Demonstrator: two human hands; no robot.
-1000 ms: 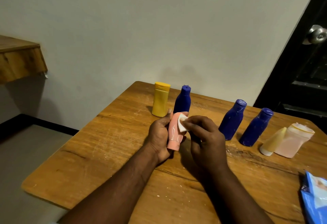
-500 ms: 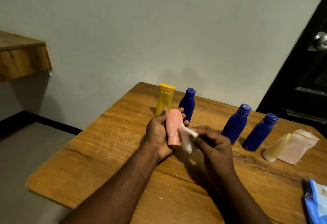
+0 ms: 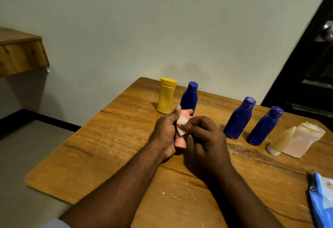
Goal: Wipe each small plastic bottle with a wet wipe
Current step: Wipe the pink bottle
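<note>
Pressing wipe (image 3: 180, 128) on pink btl (image 3: 180, 142)

Dim room, warm murky cast, mild grain. Light comes from above and to the right: the yellow bottle (image 3: 166, 95) drops a soft shadow to its left on the table (image 3: 111, 137), and the shelf (image 3: 19, 51) shades the wall (image 3: 126, 20) under it. Soft dark patch under the right hand (image 3: 205, 137). Both it and the left hand (image 3: 165, 130) read dark, little detail; the wipe (image 3: 181, 128) on the pink bottle (image 3: 180, 142) is the brightest spot there. Door (image 3: 310, 76) almost black, small glare on its knob (image 3: 327, 33). Dull sheen on the blue bottles (image 3: 238, 119). Wide-angle bend leans the door edge; the blue packet (image 3: 322, 202) in the corner looks soft.
</note>
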